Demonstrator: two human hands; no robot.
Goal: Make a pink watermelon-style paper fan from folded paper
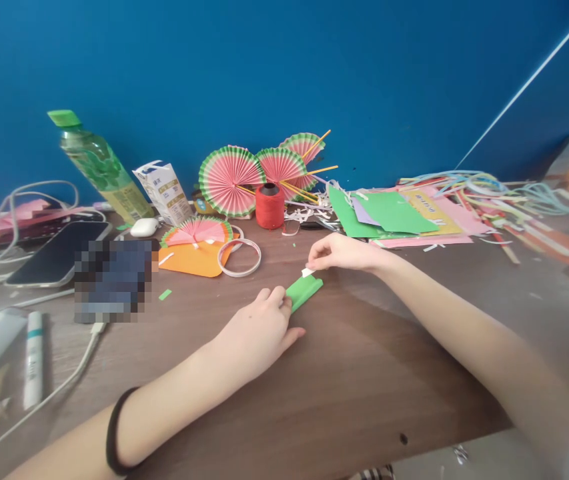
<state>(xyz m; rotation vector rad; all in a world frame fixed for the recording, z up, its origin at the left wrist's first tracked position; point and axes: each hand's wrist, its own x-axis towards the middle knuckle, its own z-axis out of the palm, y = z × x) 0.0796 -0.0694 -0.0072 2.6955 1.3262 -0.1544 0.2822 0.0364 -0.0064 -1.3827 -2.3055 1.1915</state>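
A folded strip of green paper (305, 291) lies on the brown table in front of me. My left hand (261, 328) is closed over its near left end and holds it against the tabletop; the thumb sticks out to the right. Just above the strip's far end, my right hand (333, 255) pinches a small white piece, which looks like tape (307, 272). This white piece is at the upper edge of the green paper; whether it sticks to it I cannot tell. A roll of tape (239, 258) lies flat to the left, beside an orange card (189, 259).
Pleated watermelon paper fans (231, 177) lean at the blue wall behind a red thread spool (269, 207). Green paper sheets (394, 213) and loose strips lie at back right. A green-capped bottle (101, 167), a carton (163, 193), phone (59, 255) and white marker (34, 360) stand or lie left.
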